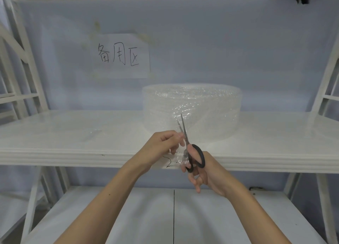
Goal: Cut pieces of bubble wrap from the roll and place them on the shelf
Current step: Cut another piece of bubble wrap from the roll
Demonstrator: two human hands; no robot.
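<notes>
Two hands (pixel 166 142) (pixel 203 172), scissors (pixel 190 148) at shelf (pixel 73 152) edge

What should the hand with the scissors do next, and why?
Probably squeeze the scissors closed. The right hand holds their black handles, the blades stand slightly apart at the loose bubble wrap pinched by the left hand, and that strip is not yet cut from the roll.

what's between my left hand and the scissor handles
In the head view, a loose flap of bubble wrap spans from the left hand to the scissors.
</notes>
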